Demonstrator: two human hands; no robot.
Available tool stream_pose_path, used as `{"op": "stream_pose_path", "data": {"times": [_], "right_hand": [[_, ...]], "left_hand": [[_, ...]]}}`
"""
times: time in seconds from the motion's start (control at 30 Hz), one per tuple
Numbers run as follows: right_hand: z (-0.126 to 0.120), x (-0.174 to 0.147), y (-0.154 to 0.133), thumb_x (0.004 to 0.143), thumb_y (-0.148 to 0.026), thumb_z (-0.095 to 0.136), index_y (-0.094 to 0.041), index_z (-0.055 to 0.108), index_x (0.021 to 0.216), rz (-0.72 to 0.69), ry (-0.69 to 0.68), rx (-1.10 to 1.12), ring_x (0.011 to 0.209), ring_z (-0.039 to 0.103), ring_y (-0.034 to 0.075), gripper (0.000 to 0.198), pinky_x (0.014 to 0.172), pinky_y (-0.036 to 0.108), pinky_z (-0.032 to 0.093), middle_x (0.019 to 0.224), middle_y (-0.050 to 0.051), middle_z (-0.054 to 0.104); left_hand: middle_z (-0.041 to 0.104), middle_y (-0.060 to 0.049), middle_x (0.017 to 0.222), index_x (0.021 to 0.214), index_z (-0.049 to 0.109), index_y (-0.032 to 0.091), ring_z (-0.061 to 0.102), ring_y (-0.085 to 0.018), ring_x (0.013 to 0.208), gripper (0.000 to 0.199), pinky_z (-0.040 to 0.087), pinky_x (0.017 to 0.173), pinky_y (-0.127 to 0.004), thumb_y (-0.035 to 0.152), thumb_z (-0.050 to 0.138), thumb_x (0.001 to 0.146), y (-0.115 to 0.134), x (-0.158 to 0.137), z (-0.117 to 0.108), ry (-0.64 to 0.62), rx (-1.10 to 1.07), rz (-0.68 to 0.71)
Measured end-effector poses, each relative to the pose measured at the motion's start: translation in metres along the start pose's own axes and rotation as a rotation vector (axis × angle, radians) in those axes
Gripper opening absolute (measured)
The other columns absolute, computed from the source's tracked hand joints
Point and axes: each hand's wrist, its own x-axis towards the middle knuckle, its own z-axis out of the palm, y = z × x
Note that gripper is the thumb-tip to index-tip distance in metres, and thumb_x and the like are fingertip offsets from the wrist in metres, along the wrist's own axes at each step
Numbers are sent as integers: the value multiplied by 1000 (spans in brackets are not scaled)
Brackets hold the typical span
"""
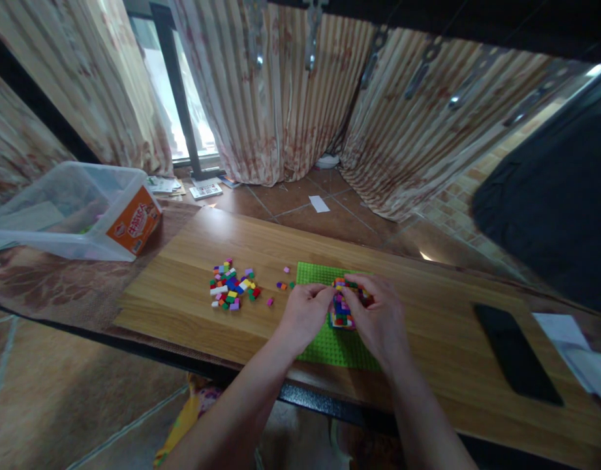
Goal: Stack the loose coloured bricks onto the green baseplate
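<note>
A small multicoloured structure of toy bricks (342, 318) stands on a green studded baseplate (324, 352). My right hand (382, 320) curls around the structure's right side, thumb and fingers against its upper part. From the left, my left hand (305, 314) reaches to the structure's top edge, its thumb and forefinger pinched together. Whatever sits between those fingertips is too small or hidden to make out. Part of the structure is covered by my right hand. Left of the baseplate lies a loose pile of coloured bricks (231, 287), with several stray ones, such as a pink brick (269, 301), between.
A wooden board (183, 287) lies under everything on the cloth-covered table. At the far left stands a clear plastic box (85, 245) with an orange label. A dark flat slab (518, 352) and white papers (569, 336) lie to the right. Curtains (280, 117) hang beyond.
</note>
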Motion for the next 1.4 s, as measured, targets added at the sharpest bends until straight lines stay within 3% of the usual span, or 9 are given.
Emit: {"op": "stream_pose_path", "data": {"times": [0.3, 0.43, 0.53, 0.6, 0.77, 1.07, 1.23, 1.4], "right_hand": [[-2, 1, -1, 86, -30, 58, -24, 73, 95, 12, 12, 12, 97, 61, 26, 19, 91, 47, 45, 97, 8, 73], [-4, 1, 0, 86, -30, 57, -24, 74, 94, 22, 40, 28, 96, 62, 26, 19, 90, 47, 46, 97, 7, 73], [-6, 0, -1, 87, -28, 57, -25, 73, 93, 27, 55, 41, 97, 63, 25, 18, 91, 45, 46, 97, 7, 74], [-7, 0, -2, 87, -27, 57, -25, 73, 93, 26, 56, 46, 97, 63, 25, 18, 91, 44, 46, 97, 6, 74], [-9, 1, -3, 87, -26, 56, -24, 74, 91, 36, 45, 59, 93, 64, 24, 18, 88, 44, 47, 93, 6, 74], [-9, 0, -2, 88, -27, 57, -26, 73, 90, 42, 38, 116, 92, 65, 23, 17, 86, 42, 49, 91, 5, 74], [-11, 0, -4, 88, -28, 57, -26, 74, 91, 43, 50, 126, 92, 65, 23, 17, 85, 42, 49, 91, 5, 74], [-13, 0, -8, 88, -30, 60, -29, 74, 94, -5, -40, 226, 99, 63, 22, 15, 91, 42, 48, 100, 3, 73]], "left_hand": [[45, 4, 48, 54, 56, 18, 33, -9, 46, 31, 22, 47, -25, 38, 56, 77, 1, 1, -2, 10, 42, 21], [50, 3, 51, 59, 63, 17, 35, -9, 46, 24, 22, 47, -25, 34, 58, 75, 5, 7, -19, 80, 119, 42], [44, 4, 46, 53, 62, 17, 35, -10, 47, 26, 23, 48, -25, 30, 58, 75, 8, 11, -35, 92, 274, 126], [54, 2, 52, 59, 69, 18, 43, -11, 52, 21, 29, 53, -24, 27, 59, 75, 9, 11, -43, 49, 401, 202], [72, -3, 70, 72, 78, 21, 58, -16, 63, 15, 40, 63, -26, 21, 64, 74, 7, 3, -42, -45, 638, 221], [73, -5, 73, 69, 78, 26, 64, -20, 71, 15, 44, 73, -28, 14, 68, 71, -5, 2, -35, 10, 819, 291], [70, -5, 69, 69, 76, 23, 61, -18, 68, 13, 41, 69, -27, 16, 67, 72, -5, 4, -33, 53, 742, 254], [66, -2, 65, 70, 74, 16, 52, -12, 60, 15, 37, 59, -24, 31, 74, 71, 7, 2, -32, -56, 280, 169]]}}
